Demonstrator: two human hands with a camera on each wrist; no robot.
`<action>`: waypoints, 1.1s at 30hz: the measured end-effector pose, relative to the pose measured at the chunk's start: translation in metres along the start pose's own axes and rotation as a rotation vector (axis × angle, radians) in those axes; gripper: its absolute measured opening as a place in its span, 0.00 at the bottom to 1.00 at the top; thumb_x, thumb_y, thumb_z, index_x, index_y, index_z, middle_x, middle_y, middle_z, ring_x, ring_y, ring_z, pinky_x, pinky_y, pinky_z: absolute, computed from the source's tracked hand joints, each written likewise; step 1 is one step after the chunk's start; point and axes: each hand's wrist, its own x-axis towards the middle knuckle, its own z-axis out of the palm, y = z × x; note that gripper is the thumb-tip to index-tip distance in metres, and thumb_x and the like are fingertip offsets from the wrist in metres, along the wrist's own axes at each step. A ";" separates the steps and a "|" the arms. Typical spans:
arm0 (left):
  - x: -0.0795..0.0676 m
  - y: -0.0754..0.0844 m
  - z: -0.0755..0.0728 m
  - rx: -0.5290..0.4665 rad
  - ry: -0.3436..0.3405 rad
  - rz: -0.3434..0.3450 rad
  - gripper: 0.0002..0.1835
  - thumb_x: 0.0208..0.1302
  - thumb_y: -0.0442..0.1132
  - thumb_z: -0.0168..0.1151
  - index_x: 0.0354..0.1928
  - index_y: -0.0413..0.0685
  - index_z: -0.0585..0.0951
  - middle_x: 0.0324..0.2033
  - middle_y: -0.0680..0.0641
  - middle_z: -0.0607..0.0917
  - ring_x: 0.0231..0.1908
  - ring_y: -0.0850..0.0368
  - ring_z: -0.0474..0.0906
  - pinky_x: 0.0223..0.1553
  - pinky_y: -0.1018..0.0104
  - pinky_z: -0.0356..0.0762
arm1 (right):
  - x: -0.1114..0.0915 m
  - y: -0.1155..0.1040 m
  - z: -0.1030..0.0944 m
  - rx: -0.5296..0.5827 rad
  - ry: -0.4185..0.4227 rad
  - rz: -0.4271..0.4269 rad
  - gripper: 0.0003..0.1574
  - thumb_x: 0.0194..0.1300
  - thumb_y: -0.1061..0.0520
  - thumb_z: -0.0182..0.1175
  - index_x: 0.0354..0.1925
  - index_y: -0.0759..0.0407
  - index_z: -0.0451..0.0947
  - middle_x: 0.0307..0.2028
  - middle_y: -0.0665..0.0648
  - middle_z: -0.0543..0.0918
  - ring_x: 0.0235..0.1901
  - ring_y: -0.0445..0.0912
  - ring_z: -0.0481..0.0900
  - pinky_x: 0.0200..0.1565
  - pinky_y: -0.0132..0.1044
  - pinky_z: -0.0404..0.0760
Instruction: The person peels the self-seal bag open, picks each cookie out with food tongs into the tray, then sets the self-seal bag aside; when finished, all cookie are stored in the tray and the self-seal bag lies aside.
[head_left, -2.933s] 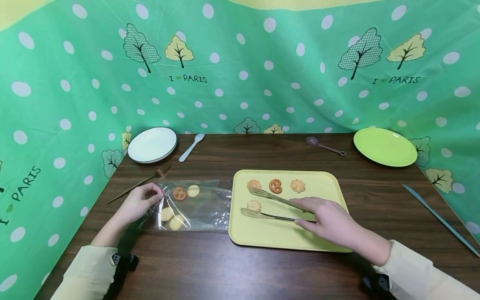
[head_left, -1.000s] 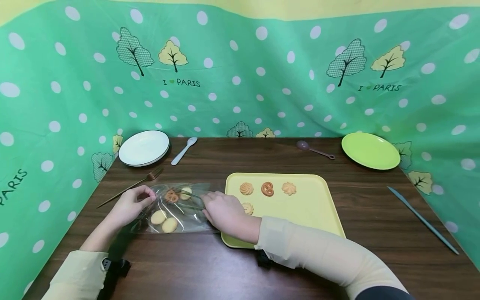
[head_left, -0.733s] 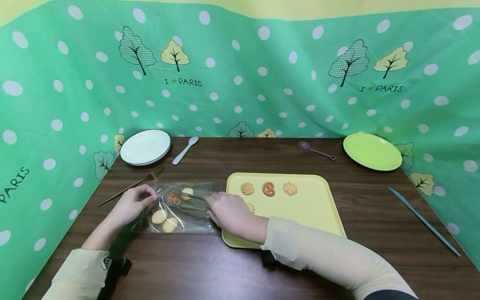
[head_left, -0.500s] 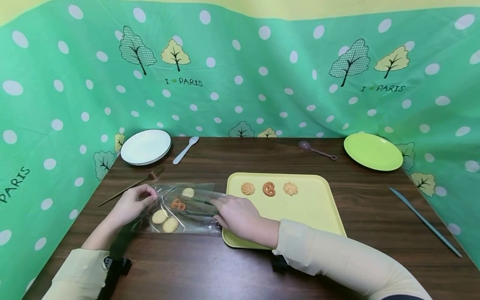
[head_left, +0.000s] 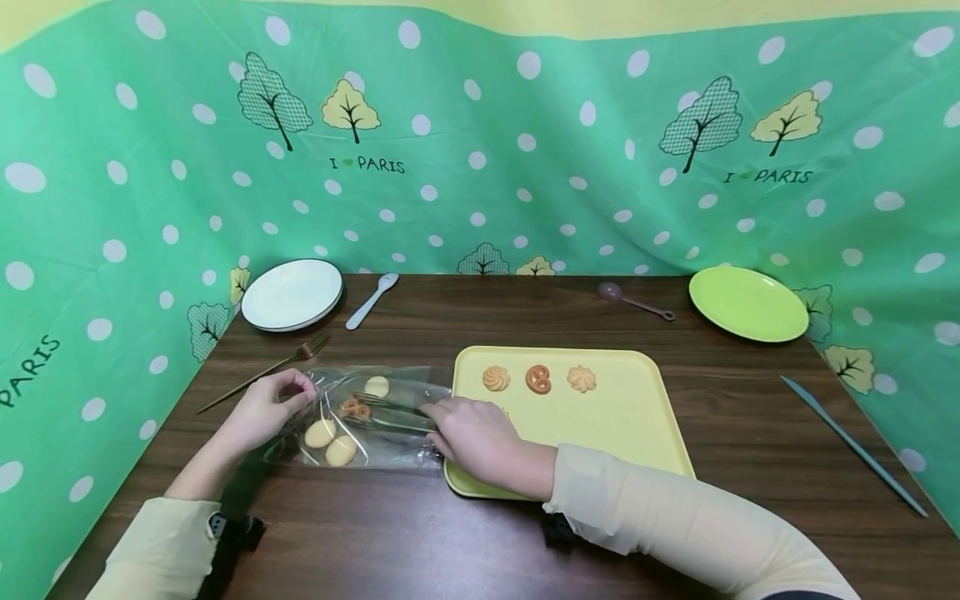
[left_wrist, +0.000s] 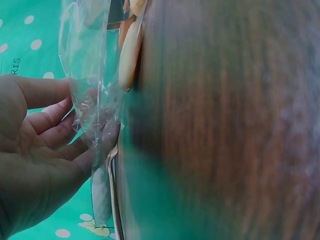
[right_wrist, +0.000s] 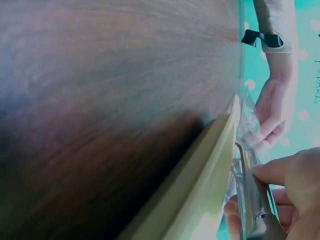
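My left hand (head_left: 266, 410) pinches the left edge of a clear plastic bag (head_left: 405, 454) lying on the table; the left wrist view shows its thumb and fingers on the film. In the bag are a brown pretzel cookie (head_left: 356, 407) and plain round cookies (head_left: 320, 433). My right hand (head_left: 480, 437) grips metal tongs (head_left: 397, 417), thumb on one arm and fingers on the other. The tongs reach into the bag's right end, their tips at the pretzel cookie. The right hand is above the left rim of a yellow tray (head_left: 600, 450).
On the tray lie a swirl cookie (head_left: 496, 378), a pretzel (head_left: 537, 379) and a flower-shaped cookie (head_left: 582, 379); the hand mostly hides another. Around stand a white plate (head_left: 292, 293), green plate (head_left: 748, 303), fork (head_left: 262, 374), spoons (head_left: 372, 302) (head_left: 636, 302) and a blue knife (head_left: 853, 445).
My right hand has brought the tongs from over the tray into the bag. The bagged pretzel cookie has shifted slightly right and toward me. The left hand keeps its pinch on the bag.
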 end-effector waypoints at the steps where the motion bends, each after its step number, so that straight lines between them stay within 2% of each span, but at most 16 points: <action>1: 0.000 0.000 0.000 0.000 -0.001 -0.001 0.06 0.67 0.38 0.57 0.40 0.43 0.77 0.36 0.44 0.80 0.37 0.50 0.73 0.36 0.61 0.70 | -0.001 0.001 -0.001 0.013 0.006 0.002 0.24 0.65 0.48 0.58 0.58 0.53 0.75 0.50 0.51 0.83 0.49 0.45 0.81 0.40 0.41 0.81; 8: 0.000 -0.002 0.000 0.000 -0.006 -0.006 0.06 0.67 0.38 0.57 0.40 0.43 0.77 0.36 0.44 0.80 0.36 0.50 0.72 0.35 0.61 0.70 | -0.004 0.008 -0.008 0.094 0.023 0.029 0.22 0.66 0.50 0.57 0.57 0.52 0.75 0.51 0.52 0.82 0.49 0.46 0.81 0.42 0.42 0.80; 13: 0.002 -0.004 0.001 -0.005 -0.006 -0.001 0.05 0.67 0.38 0.57 0.40 0.43 0.77 0.36 0.44 0.80 0.37 0.50 0.73 0.36 0.61 0.70 | -0.004 0.010 -0.006 0.092 0.009 0.018 0.25 0.64 0.47 0.59 0.58 0.53 0.74 0.52 0.53 0.82 0.49 0.47 0.81 0.41 0.43 0.81; 21: 0.003 -0.003 0.001 -0.001 0.001 0.008 0.04 0.66 0.36 0.58 0.39 0.43 0.77 0.36 0.44 0.80 0.36 0.50 0.72 0.36 0.61 0.70 | 0.003 0.002 0.001 0.042 -0.032 0.018 0.30 0.64 0.43 0.58 0.60 0.54 0.72 0.55 0.53 0.79 0.54 0.46 0.78 0.47 0.43 0.79; 27: 0.003 -0.002 0.001 0.001 0.005 0.006 0.04 0.66 0.36 0.58 0.39 0.43 0.77 0.36 0.44 0.80 0.37 0.50 0.72 0.36 0.60 0.69 | 0.005 -0.009 0.004 0.018 -0.039 0.029 0.29 0.65 0.42 0.56 0.60 0.54 0.72 0.54 0.54 0.80 0.53 0.47 0.78 0.43 0.43 0.80; 33: 0.003 -0.002 0.001 -0.004 -0.001 0.000 0.05 0.66 0.37 0.58 0.39 0.43 0.77 0.36 0.44 0.80 0.37 0.50 0.73 0.36 0.61 0.70 | 0.002 -0.009 0.003 0.007 -0.024 0.019 0.27 0.66 0.44 0.56 0.59 0.54 0.73 0.53 0.53 0.81 0.53 0.47 0.79 0.45 0.43 0.80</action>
